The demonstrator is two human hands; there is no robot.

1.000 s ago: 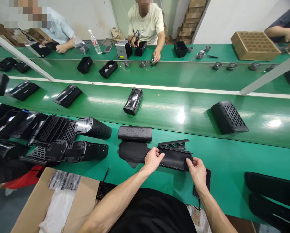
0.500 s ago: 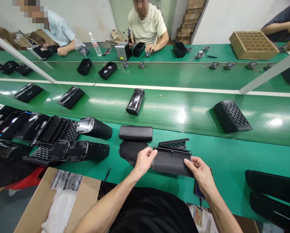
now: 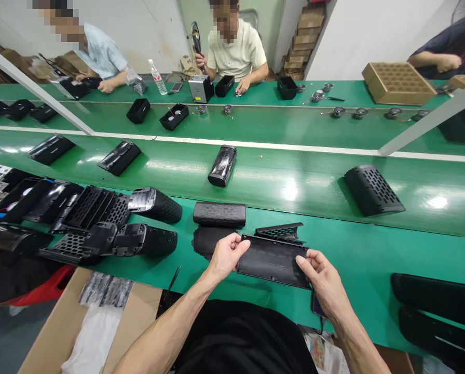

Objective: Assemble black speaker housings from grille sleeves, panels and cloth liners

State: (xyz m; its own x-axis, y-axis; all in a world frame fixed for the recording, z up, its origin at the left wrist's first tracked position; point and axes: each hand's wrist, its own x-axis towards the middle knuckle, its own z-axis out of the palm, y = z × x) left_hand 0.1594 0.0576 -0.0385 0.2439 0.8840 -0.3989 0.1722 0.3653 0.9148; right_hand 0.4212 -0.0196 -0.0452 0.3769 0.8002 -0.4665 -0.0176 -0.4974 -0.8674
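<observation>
Both my hands hold a black curved speaker grille panel (image 3: 273, 259) just above the green bench. My left hand (image 3: 227, 254) grips its left end and my right hand (image 3: 320, 272) pinches its right end. Just behind the panel lies a black perforated grille piece (image 3: 281, 231). A stack of black fabric sheets (image 3: 207, 240) lies to the left of my left hand, with a black speaker body (image 3: 219, 214) behind it.
Several black speaker shells and grilles (image 3: 100, 223) crowd the bench at left. More parts ride the green conveyor (image 3: 287, 179), among them a grille (image 3: 372, 191) and a shell (image 3: 222, 165). A cardboard box (image 3: 96, 322) sits near left. Other people work across the line.
I have lifted the panel off the bench and tilted it towards me, so its inner face now shows. Both hands rose slightly with it.
</observation>
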